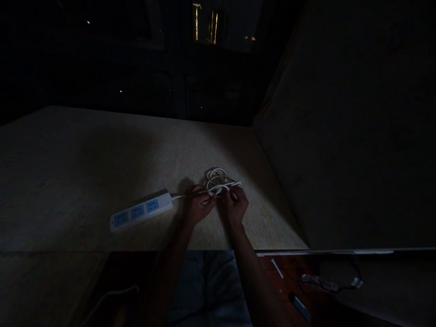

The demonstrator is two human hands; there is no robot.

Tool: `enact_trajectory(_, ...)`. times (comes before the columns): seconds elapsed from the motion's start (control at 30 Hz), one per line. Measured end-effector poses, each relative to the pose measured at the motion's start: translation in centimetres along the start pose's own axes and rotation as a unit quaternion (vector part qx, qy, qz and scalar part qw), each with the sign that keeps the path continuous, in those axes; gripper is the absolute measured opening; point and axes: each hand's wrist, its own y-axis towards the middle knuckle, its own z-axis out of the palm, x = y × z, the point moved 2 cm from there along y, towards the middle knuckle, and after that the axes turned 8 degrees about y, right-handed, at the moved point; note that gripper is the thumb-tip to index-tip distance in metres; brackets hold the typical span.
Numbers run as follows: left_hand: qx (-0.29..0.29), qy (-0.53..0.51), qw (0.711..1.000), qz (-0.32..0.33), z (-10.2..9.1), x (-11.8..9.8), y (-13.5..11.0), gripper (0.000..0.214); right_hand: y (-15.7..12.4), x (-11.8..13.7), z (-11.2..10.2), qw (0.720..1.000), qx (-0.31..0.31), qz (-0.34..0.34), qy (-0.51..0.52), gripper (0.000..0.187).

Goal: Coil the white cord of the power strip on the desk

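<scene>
A white power strip (143, 211) with three blue socket panels lies tilted on the pale ledge, left of my hands. From its right end a white cord runs to my left hand (200, 204), whose fingers are closed around it. The rest of the white cord (218, 177) forms a loose, looped bundle just beyond and between both hands. My right hand (235, 204) pinches the near right part of that bundle. The light is dim, so the exact fingertip contact is hard to make out.
The pale ledge (170, 150) ends at a dark window (218, 91) behind and a wall (357, 136) on the right. Below its front edge, a reddish floor (272, 281) holds a dark handheld object (299, 307) and a cable with a clear wrapper (320, 282).
</scene>
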Motion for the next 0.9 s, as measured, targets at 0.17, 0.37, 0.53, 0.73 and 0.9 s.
enact_trajectory(0.17,-0.041,-0.121,0.987,-0.097,-0.6,0.4,-0.1,0.044,0.2,-0.1,0.1,0.998,-0.045,0.038,0.019,0.024)
enact_trajectory(0.37,-0.175,-0.397,0.837,-0.333,-0.3,2.4,-0.7,0.040,0.4,-1.2,0.3,0.990,-0.055,0.096,0.082,0.024)
enact_trajectory(0.53,-0.242,-0.531,0.703,-0.407,-0.1,4.3,-0.6,0.040,0.1,-1.6,0.3,0.995,-0.034,0.067,0.069,0.025)
enact_trajectory(0.73,-0.210,-0.468,0.764,-0.391,0.2,4.9,-0.6,0.046,-0.5,-1.4,-0.3,0.997,0.022,0.019,0.068,0.020)
enact_trajectory(0.9,-0.133,-0.234,0.903,-0.335,0.5,3.5,-1.2,0.049,-1.0,-1.0,-0.6,0.995,0.036,-0.003,0.095,0.007)
